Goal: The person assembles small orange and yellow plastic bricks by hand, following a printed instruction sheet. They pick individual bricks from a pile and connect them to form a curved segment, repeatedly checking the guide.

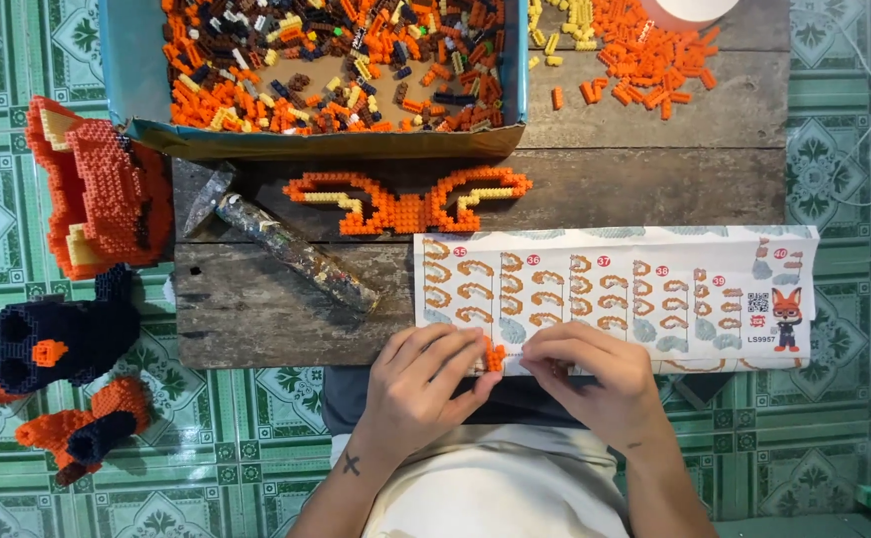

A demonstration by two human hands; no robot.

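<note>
I am pinching a small orange brick piece point(495, 356) between my left hand point(425, 384) and right hand point(590, 379), fingers closed on it, over the instruction sheet point(615, 294) to match its diagrams; the brick tray point(146, 130) is sitting beyond.

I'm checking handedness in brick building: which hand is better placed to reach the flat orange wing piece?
Probably left. The left hand lies roughly below the orange wing piece; the right hand sits farther right. Both pinch small orange bricks.
</note>
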